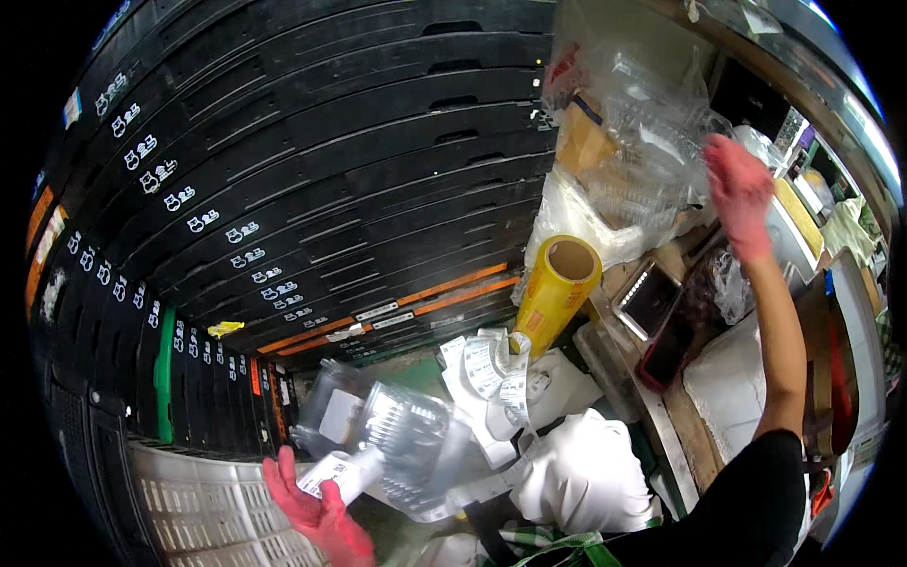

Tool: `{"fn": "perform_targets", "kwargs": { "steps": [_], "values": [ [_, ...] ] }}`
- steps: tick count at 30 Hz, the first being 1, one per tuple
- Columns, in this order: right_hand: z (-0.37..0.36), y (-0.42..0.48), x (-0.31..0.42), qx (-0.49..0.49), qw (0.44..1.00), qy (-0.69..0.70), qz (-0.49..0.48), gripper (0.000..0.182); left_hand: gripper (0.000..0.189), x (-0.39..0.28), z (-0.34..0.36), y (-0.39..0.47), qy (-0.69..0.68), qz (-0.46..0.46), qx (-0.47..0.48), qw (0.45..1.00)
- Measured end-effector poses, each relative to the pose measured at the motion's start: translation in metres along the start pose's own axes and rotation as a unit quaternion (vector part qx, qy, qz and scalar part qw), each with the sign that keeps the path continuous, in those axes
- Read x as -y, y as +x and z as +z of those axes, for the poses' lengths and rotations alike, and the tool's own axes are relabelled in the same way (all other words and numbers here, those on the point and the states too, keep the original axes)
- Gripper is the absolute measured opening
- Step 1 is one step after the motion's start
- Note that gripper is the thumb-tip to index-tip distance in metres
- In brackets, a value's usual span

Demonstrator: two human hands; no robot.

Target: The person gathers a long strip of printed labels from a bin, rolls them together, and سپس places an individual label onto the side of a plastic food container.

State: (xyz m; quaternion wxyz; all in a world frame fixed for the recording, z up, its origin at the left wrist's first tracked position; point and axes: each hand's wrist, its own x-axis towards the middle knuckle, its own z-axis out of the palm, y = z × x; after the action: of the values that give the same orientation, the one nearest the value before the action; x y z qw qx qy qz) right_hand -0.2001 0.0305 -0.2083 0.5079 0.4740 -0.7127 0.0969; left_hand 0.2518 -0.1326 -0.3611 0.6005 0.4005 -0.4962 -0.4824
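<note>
My left hand [315, 507], in a red glove, is low at the left. A white printed label [331, 479] sits between its thumb and spread fingers. Right beside it are clear plastic trays [411, 443], blurred, one bearing a white patch. My right hand [740, 195], also red-gloved, is raised over the bench at the right, its fingers by a heap of clear plastic packaging [652, 156]. Whether it grips any of that plastic is hidden. A curling strip of printed labels [489, 372] lies in front of me, near a yellow roll of film [549, 301] with a cardboard core.
Black plastic crates [368, 163] are stacked high ahead and to the left. A white slatted basket [212, 503] stands at lower left. On the bench edge lie a device with a dark screen [646, 298] and a dark red phone [665, 358]. A cardboard piece [588, 135] leans behind.
</note>
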Motion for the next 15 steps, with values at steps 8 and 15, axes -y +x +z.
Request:
{"fn": "perform_targets", "kwargs": {
  "steps": [8, 15],
  "values": [
    [0.150, -0.055, -0.037, 0.359, 0.923, -0.062, 0.125, 0.022, 0.034, 0.029, -0.051, 0.000, -0.130, -0.128, 0.057, 0.982],
    [0.119, -0.048, 0.090, 0.018, 0.991, 0.133, -0.012, 0.030, 0.021, 0.028, -0.069, -0.009, -0.093, -0.131, -0.050, 0.986]
  ]
}}
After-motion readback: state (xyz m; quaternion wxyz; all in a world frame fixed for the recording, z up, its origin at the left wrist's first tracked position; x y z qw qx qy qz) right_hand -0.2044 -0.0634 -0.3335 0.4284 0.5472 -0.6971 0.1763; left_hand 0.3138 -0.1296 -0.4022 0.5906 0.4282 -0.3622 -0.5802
